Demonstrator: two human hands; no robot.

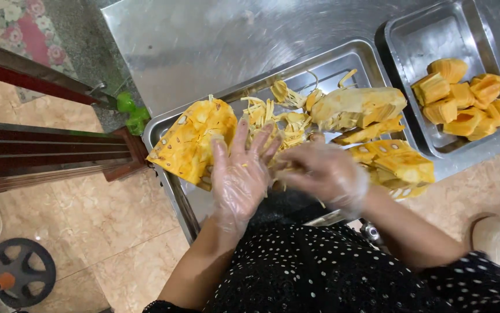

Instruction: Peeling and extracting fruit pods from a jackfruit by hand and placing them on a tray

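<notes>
Gloved hands worked over cut jackfruit in a steel tray.

The left hand [239, 177], in a thin clear plastic glove, lay flat with fingers spread wide, gripping nothing, its fingertips resting on the pale yellow stringy fibres [273, 119] just beside a large jackfruit chunk [191, 142] with orange-yellow flesh and pale seed spots. The right hand [324, 173], also gloved, was curled toward the left hand; whether it pinched anything could not be told. All of this sat in the big steel tray [342, 58], along with another pale, ragged jackfruit piece [357, 107]. A smaller tray [429, 35] to the right held cleaned golden pods [464, 98].
</notes>
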